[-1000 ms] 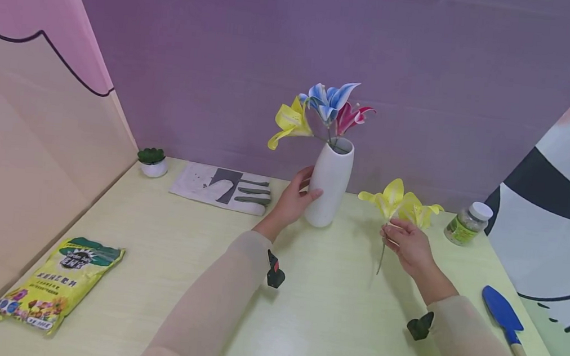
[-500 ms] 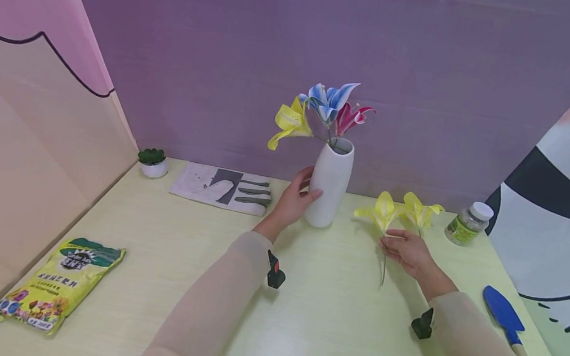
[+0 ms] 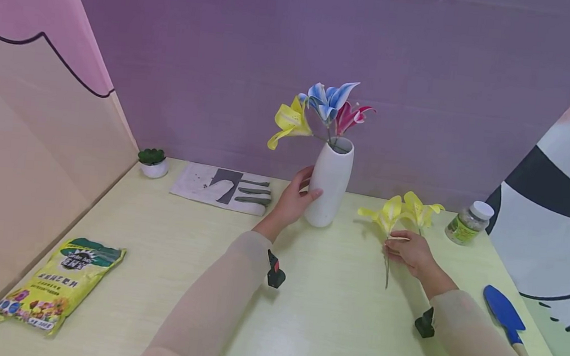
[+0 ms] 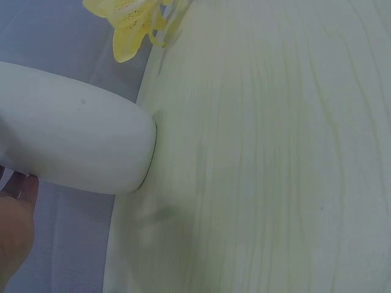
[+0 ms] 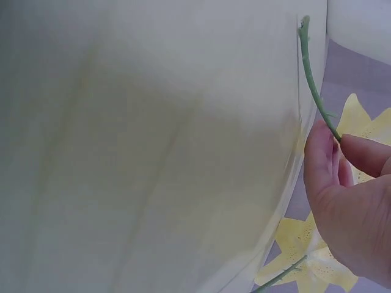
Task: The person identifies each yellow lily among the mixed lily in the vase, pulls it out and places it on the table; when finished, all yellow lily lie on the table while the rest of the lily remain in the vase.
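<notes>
My left hand grips the side of a tall white vase, thumb across its front. The vase stands on the table and bears a yellow lily, a blue lily and a red-pink lily. To the right, my right hand pinches the stem of another yellow artificial lily between thumb and fingers. In the right wrist view its green stem sticks out past the fingertips. Just behind that hand lies one more yellow lily.
A lidded jar stands at the back right, a blue trowel below it. At the left are a fertilizer bag, a small potted succulent and folded work gloves. A purple backdrop rises behind the table.
The right hand has lowered the lily it pinches toward the table, then shifted it slightly right. The left hand and the vase have stayed in place.
</notes>
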Demonstrator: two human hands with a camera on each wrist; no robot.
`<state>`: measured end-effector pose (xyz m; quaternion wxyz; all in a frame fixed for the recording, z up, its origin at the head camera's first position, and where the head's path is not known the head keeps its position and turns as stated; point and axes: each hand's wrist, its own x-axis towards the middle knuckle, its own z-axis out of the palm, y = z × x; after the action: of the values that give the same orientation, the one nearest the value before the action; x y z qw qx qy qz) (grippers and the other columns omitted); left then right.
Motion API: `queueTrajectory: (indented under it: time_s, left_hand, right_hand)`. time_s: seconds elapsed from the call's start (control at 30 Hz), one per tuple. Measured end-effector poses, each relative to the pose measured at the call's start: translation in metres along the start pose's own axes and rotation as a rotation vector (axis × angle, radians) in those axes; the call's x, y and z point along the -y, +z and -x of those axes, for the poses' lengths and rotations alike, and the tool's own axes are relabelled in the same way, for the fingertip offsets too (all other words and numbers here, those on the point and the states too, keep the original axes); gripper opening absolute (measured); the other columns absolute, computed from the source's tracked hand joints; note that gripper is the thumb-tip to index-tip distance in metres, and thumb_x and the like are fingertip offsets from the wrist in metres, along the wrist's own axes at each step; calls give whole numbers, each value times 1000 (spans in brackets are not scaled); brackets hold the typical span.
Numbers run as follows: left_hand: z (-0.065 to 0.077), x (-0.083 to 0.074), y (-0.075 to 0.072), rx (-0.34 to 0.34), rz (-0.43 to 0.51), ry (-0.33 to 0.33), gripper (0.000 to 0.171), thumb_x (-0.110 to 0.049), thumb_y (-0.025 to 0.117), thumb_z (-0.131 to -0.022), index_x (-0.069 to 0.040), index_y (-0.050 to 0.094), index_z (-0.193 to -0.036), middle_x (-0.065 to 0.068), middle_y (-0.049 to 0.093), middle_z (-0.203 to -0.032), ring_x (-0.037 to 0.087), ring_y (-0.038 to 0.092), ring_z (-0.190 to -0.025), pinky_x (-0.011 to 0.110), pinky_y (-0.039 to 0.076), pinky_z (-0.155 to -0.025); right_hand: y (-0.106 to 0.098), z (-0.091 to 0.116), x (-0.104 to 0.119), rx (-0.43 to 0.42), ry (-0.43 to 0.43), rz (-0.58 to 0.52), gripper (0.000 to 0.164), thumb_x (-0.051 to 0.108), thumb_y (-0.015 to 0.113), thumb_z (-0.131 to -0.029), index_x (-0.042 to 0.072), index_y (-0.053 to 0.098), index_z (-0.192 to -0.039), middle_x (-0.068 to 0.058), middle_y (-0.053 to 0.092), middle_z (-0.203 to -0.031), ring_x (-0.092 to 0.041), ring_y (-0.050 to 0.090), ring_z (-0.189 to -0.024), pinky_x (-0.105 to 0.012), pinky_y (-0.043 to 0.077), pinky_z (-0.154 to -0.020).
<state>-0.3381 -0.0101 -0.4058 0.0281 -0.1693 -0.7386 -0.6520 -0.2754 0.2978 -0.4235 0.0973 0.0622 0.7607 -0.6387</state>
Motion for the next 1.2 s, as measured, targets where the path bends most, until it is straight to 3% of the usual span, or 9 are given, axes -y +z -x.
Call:
queueTrajectory:
  time_s: [0.1, 0.23, 0.37, 0.47, 0.7, 0.87, 1.1, 1.2]
  left_hand:
    - [0, 0, 0, 1, -3, 3, 66, -17, 64, -96, -15, 29, -152, 7, 33, -154, 25, 37, -137, 36, 37, -108]
    - [1, -4, -1, 8, 6, 1, 66, -15, 63, -97, -14, 29, -152, 8, 33, -154, 25, 36, -137, 36, 37, -108]
    - [10, -21, -2, 26, 27, -2, 64, -10, 62, -97, -6, 28, -152, 15, 32, -153, 31, 35, -137, 40, 36, -109]
    - [15, -32, -3, 29, 35, -1, 64, -6, 61, -97, -2, 27, -151, 19, 31, -153, 35, 34, -137, 43, 35, -109]
    - [4, -9, -1, 3, 21, 2, 64, -13, 63, -97, -11, 29, -151, 11, 33, -153, 28, 36, -137, 38, 36, -108]
    - [0, -1, 1, -14, 16, 16, 64, -14, 64, -96, -13, 31, -151, 8, 35, -153, 27, 38, -136, 38, 38, -107]
    - [1, -1, 0, -3, 24, 21, 64, -12, 63, -96, -13, 31, -151, 8, 35, -152, 26, 37, -136, 36, 38, -107]
    - [1, -3, -1, -6, 28, 26, 63, -12, 63, -97, -12, 31, -151, 8, 35, -152, 25, 38, -136, 35, 38, -107]
  right_hand:
    - [0, 2, 2, -37, -4, 85, 45, -3, 53, -97, -18, 35, -135, -13, 67, -96, -15, 68, -80, -36, 57, -81]
    - [-1, 6, 9, -105, -42, 317, 41, 3, 55, -96, -16, 44, -131, -22, 66, -103, -24, 69, -83, -35, 59, -74]
    - [-1, 10, 19, -151, -105, 488, 36, 7, 56, -96, -13, 52, -126, -26, 64, -108, -36, 67, -91, -38, 58, -72]
    - [3, 11, 28, -156, -153, 533, 35, 9, 56, -97, -11, 55, -125, -25, 65, -108, -39, 66, -94, -39, 58, -73]
    - [20, 11, 46, -164, -254, 536, 29, 10, 58, -96, -7, 59, -119, -22, 66, -108, -38, 66, -95, -25, 54, -66]
    - [37, 6, 51, -190, -365, 502, 27, 11, 64, -94, -3, 62, -117, -18, 67, -106, -34, 65, -97, -24, 52, -72]
    - [58, -8, 56, -193, -515, 332, 32, 8, 67, -93, -4, 59, -122, -20, 66, -113, -27, 63, -103, -15, 50, -80]
    - [66, -14, 58, -173, -563, 236, 36, 4, 67, -92, -7, 56, -125, -24, 63, -118, -26, 62, -105, -17, 49, -85]
